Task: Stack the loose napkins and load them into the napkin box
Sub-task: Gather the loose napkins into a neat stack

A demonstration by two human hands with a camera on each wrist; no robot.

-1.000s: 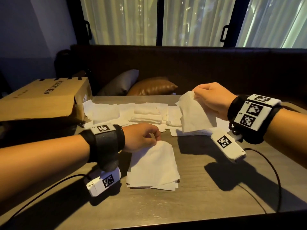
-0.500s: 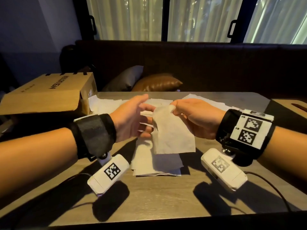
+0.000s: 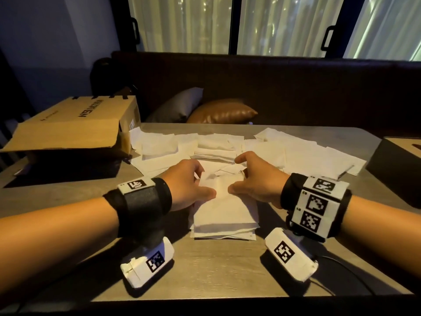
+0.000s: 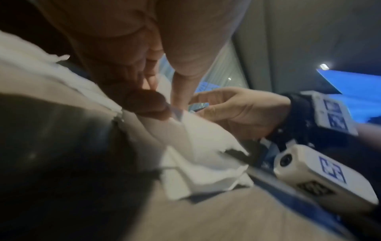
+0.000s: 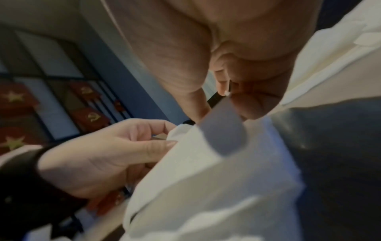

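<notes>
From the head view, your left hand [image 3: 189, 183] and right hand [image 3: 255, 179] sit either side of the top napkin [image 3: 224, 201], which lies on the napkin stack [image 3: 225, 231] on the desk [image 3: 218, 270] right in front of you. Your thumbs rest on the sheet, near each other but apart, while your fingers curl over its far edge. Only this view shows the wider layout — the loose napkins [image 3: 307, 156] spread across the far side of the desk, the cardboard box [image 3: 73, 126] at far left, and a dark box [image 3: 396, 160] at the right edge.

From the left wrist view, blurred, your left fingertips [image 4: 148, 106] press down on the sheet's far corner, and your right hand [image 4: 237, 112] shows across the stack, fingers bent toward the paper.

From the right wrist view, you get what the others hide — your right fingertips [image 5: 243, 101] pinch a raised fold of the napkin [image 5: 224, 128], and your left hand [image 5: 107, 153] pinches the opposite edge between thumb and fingers.
</notes>
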